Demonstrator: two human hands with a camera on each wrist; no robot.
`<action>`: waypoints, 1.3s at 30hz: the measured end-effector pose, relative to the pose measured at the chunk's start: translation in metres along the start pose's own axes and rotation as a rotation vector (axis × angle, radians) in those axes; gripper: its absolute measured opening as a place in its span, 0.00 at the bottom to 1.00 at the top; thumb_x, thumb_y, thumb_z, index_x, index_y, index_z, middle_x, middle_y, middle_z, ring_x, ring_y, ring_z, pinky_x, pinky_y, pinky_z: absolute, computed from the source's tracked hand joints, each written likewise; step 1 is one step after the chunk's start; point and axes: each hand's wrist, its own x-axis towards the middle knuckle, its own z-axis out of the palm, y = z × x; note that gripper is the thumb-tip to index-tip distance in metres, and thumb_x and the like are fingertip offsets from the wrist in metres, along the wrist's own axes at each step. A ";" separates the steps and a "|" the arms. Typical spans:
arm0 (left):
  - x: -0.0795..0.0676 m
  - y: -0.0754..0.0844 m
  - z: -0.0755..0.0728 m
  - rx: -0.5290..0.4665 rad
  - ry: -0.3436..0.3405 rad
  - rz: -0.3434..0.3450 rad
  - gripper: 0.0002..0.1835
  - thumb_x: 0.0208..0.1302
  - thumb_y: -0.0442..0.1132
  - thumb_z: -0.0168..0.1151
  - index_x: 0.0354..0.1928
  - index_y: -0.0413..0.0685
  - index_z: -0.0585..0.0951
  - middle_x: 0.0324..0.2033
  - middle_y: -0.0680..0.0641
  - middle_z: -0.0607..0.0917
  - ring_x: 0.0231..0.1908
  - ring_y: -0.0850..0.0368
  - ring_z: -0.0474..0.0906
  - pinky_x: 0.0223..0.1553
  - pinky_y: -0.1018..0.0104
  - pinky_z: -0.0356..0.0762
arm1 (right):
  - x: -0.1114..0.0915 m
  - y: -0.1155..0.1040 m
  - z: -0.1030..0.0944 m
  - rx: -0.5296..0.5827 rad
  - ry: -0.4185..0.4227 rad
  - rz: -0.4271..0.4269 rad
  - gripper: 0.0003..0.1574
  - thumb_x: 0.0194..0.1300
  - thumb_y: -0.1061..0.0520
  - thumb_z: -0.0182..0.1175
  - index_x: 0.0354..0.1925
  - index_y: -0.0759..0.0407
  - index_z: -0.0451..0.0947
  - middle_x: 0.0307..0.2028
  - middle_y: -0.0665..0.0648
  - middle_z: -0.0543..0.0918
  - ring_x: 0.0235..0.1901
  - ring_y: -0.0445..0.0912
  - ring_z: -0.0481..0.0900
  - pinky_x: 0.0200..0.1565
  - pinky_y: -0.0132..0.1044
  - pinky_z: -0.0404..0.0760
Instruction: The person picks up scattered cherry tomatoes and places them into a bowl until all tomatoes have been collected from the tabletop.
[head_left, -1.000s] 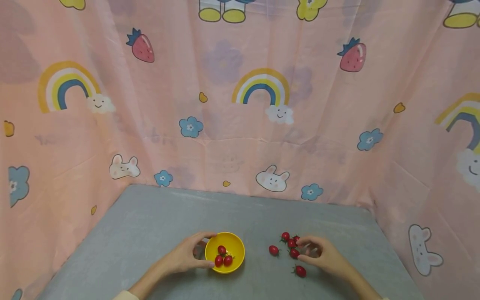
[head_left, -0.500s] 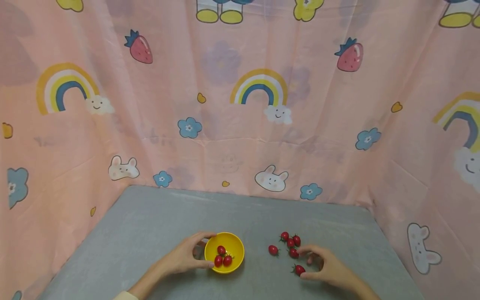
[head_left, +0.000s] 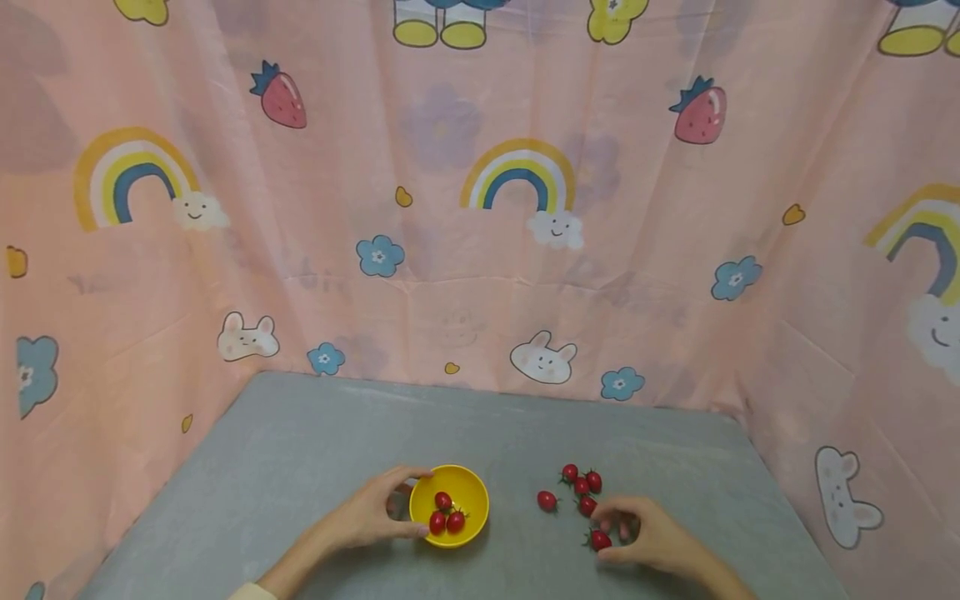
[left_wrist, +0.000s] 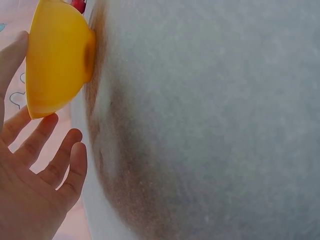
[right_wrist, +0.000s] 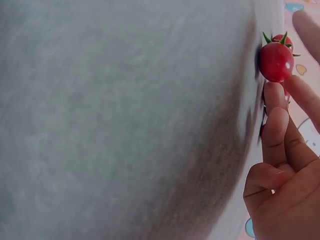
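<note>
A yellow bowl (head_left: 472,487) stands on the grey table with cherry tomatoes (head_left: 437,522) inside. My left hand (head_left: 375,507) holds it from the left, thumb and fingers at its rim; in the left wrist view the bowl (left_wrist: 57,60) shows side-on between them. On the right, my right hand (head_left: 652,533) reaches around a single cherry tomato (head_left: 599,540), the thumb near its lower side and the index finger above. In the right wrist view that cherry tomato (right_wrist: 276,62) sits between thumb and index finger, with a gap towards the thumb.
Beyond the right hand lie several more cherry tomatoes in a cluster (head_left: 582,486), with one loose tomato (head_left: 547,501) to their left. A pink patterned curtain (head_left: 450,292) closes off the back and both sides of the grey table (head_left: 337,433).
My right hand has moved from the cluster towards the nearest loose cherry tomato, and its fingers have drawn closer around it. The left hand and bowl have stayed put.
</note>
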 end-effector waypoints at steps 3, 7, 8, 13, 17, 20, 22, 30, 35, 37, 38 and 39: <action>0.001 0.000 0.000 -0.001 -0.001 0.000 0.35 0.59 0.52 0.77 0.67 0.58 0.75 0.62 0.52 0.76 0.53 0.52 0.76 0.48 0.61 0.79 | 0.001 0.000 0.000 -0.006 -0.011 0.021 0.19 0.59 0.57 0.76 0.47 0.61 0.84 0.35 0.54 0.81 0.29 0.45 0.75 0.30 0.33 0.73; 0.001 0.000 0.000 0.004 -0.001 0.004 0.35 0.58 0.52 0.77 0.66 0.57 0.75 0.61 0.52 0.76 0.52 0.52 0.76 0.47 0.62 0.79 | 0.001 0.003 0.001 -0.020 -0.013 -0.001 0.16 0.59 0.57 0.76 0.44 0.60 0.85 0.34 0.52 0.82 0.27 0.40 0.74 0.29 0.33 0.74; 0.001 0.000 0.000 0.007 0.000 0.006 0.35 0.58 0.52 0.77 0.66 0.57 0.75 0.61 0.52 0.76 0.52 0.53 0.76 0.47 0.62 0.79 | 0.000 0.004 0.001 -0.020 -0.013 -0.008 0.16 0.59 0.57 0.76 0.44 0.60 0.85 0.34 0.52 0.83 0.26 0.40 0.74 0.28 0.33 0.74; 0.001 0.000 0.001 0.022 0.003 0.004 0.35 0.58 0.53 0.77 0.66 0.57 0.75 0.61 0.52 0.76 0.52 0.53 0.76 0.47 0.62 0.79 | 0.001 0.006 0.002 -0.018 -0.013 -0.015 0.15 0.58 0.57 0.76 0.43 0.59 0.85 0.34 0.51 0.83 0.25 0.38 0.74 0.28 0.32 0.74; 0.002 0.001 0.001 0.027 0.002 0.006 0.35 0.58 0.53 0.77 0.66 0.58 0.75 0.61 0.52 0.76 0.52 0.54 0.76 0.46 0.63 0.79 | 0.002 0.005 0.002 0.001 -0.018 0.016 0.15 0.58 0.60 0.76 0.44 0.60 0.85 0.34 0.52 0.82 0.25 0.39 0.73 0.27 0.32 0.73; 0.002 0.000 0.000 0.028 0.000 0.010 0.36 0.58 0.53 0.77 0.67 0.57 0.75 0.61 0.52 0.76 0.52 0.54 0.76 0.45 0.63 0.78 | 0.003 0.005 0.002 -0.002 -0.025 0.026 0.15 0.57 0.60 0.76 0.43 0.59 0.85 0.34 0.53 0.82 0.25 0.40 0.74 0.27 0.32 0.73; 0.002 0.000 0.000 0.029 -0.003 0.007 0.36 0.58 0.53 0.77 0.67 0.57 0.75 0.61 0.52 0.76 0.52 0.54 0.76 0.45 0.63 0.79 | 0.003 0.006 0.002 -0.010 -0.028 0.021 0.15 0.57 0.59 0.76 0.43 0.58 0.85 0.33 0.52 0.82 0.25 0.39 0.74 0.27 0.32 0.74; 0.002 0.000 0.001 0.022 -0.003 0.015 0.36 0.58 0.52 0.77 0.67 0.56 0.74 0.62 0.51 0.75 0.53 0.52 0.76 0.46 0.63 0.79 | 0.003 0.009 0.001 -0.007 -0.026 -0.001 0.13 0.59 0.57 0.75 0.42 0.58 0.84 0.30 0.51 0.81 0.25 0.38 0.74 0.27 0.31 0.74; 0.001 0.001 0.001 0.021 -0.004 0.014 0.36 0.58 0.53 0.77 0.67 0.56 0.74 0.63 0.50 0.75 0.53 0.52 0.76 0.47 0.62 0.79 | 0.004 0.007 -0.004 -0.016 -0.018 -0.055 0.13 0.59 0.59 0.75 0.42 0.58 0.84 0.30 0.52 0.81 0.26 0.39 0.74 0.27 0.32 0.75; 0.001 0.001 0.001 0.019 -0.005 0.013 0.36 0.58 0.53 0.77 0.67 0.56 0.74 0.63 0.50 0.75 0.53 0.52 0.76 0.47 0.62 0.79 | 0.005 0.006 -0.006 -0.025 -0.011 -0.074 0.12 0.60 0.59 0.74 0.42 0.58 0.83 0.30 0.52 0.81 0.26 0.39 0.74 0.27 0.33 0.75; 0.001 0.001 0.001 0.017 -0.006 0.014 0.36 0.58 0.52 0.77 0.67 0.56 0.74 0.63 0.50 0.75 0.53 0.52 0.76 0.47 0.62 0.79 | 0.006 0.005 -0.007 -0.030 -0.006 -0.077 0.12 0.60 0.59 0.74 0.42 0.58 0.83 0.30 0.52 0.80 0.26 0.39 0.74 0.27 0.33 0.75; 0.001 0.001 0.001 0.015 -0.006 0.014 0.36 0.58 0.52 0.77 0.67 0.56 0.74 0.63 0.50 0.75 0.53 0.52 0.76 0.47 0.62 0.79 | 0.007 0.004 -0.007 -0.037 0.001 -0.082 0.12 0.60 0.58 0.74 0.42 0.58 0.84 0.30 0.52 0.80 0.26 0.39 0.75 0.27 0.34 0.76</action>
